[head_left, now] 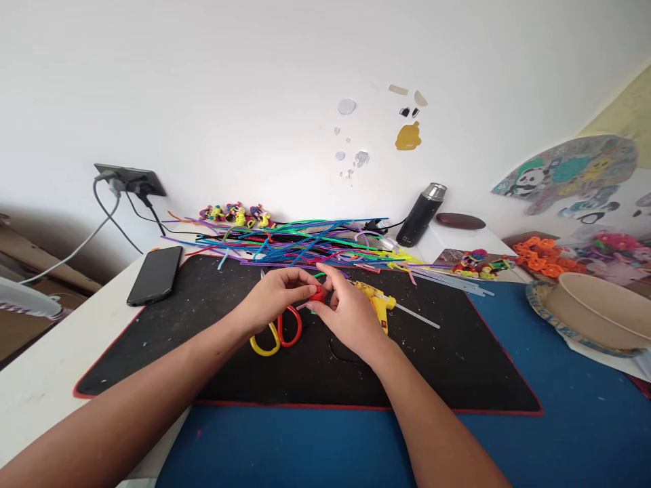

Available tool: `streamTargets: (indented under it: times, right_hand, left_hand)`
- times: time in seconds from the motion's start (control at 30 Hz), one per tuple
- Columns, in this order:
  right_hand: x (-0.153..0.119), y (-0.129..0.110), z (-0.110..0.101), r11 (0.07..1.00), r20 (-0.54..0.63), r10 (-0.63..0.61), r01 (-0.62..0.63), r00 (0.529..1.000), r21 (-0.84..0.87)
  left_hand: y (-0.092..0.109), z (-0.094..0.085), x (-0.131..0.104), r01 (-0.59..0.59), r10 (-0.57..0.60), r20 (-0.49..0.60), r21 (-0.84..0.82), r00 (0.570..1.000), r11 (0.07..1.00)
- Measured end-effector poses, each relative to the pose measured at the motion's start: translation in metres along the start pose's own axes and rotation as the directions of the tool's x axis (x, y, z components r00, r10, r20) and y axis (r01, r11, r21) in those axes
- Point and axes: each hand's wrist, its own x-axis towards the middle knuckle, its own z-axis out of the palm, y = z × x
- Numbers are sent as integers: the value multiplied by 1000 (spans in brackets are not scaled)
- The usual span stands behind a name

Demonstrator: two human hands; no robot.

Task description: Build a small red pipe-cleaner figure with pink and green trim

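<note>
Above the middle of the black mat, my left hand and my right hand meet, fingertips pinched on a small red pipe-cleaner piece. Fingers cover much of it, so its full shape is hidden. A short pale pink end and a bit of green show beside it. Below my left hand lie scissors with one red and one yellow handle, their blades partly behind the hand. Just past my right hand is a yellow glue gun with a clear glue stick poking out of its back.
Many coloured pipe cleaners spread along the wall behind the mat. Small pipe-cleaner figures sit at the back left. A phone lies left, a black flask leans back right, and a beige bowl stands far right.
</note>
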Motion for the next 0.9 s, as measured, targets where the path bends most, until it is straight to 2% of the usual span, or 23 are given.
streamTargets:
  times: [0.23, 0.4, 0.57, 0.73, 0.9]
  right_hand:
    - [1, 1, 1, 998, -8, 11, -11, 1000, 56]
    - [4, 2, 0, 969, 18, 89, -91, 996, 228]
    - [6, 7, 0, 951, -38, 95, -79, 995, 299]
    - [7, 10, 2, 913, -74, 137, -96, 988, 397]
    - [8, 5, 1, 845, -29, 170, -130, 985, 519]
  left_hand:
    - [3, 3, -2, 39, -40, -3, -87, 999, 995]
    - [6, 6, -3, 66, -80, -41, -270, 996, 961]
    - [10, 7, -4, 76, -116, -68, -430, 991, 900]
    - [12, 9, -5, 35, -93, -100, -471, 991, 881]
    - [15, 11, -7, 9, -82, -123, -504, 989, 864]
